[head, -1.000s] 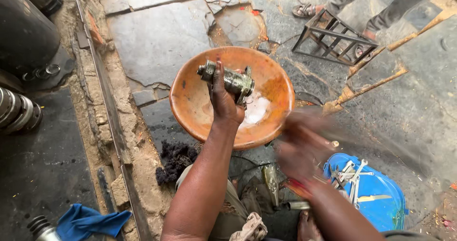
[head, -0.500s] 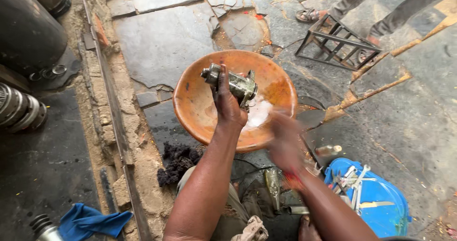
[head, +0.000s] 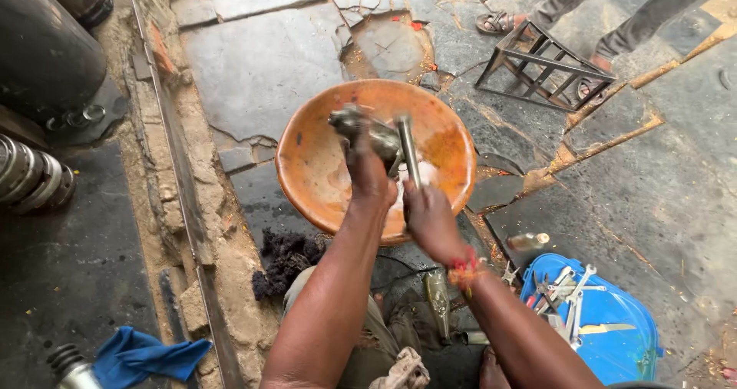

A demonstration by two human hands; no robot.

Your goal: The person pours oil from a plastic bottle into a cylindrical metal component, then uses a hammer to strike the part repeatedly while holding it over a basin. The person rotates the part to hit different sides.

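Now left hand [head: 368, 175] fingers clamp grimy metal part [head: 367, 132] over orange basin [head: 307, 158]; right hand [head: 431, 220] fingers grip metal rod [head: 408, 149] against part. Blue lid [head: 622, 335] with wrenches nearby.

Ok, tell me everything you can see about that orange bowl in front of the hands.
The orange bowl is wide, round and shallow, with a worn, stained surface and a rim darkened in spots. It sits upright on cracked stone paving. A little pale liquid pools near its bottom. The left hand holds a grimy metal part above it, and the right hand holds a metal rod there.
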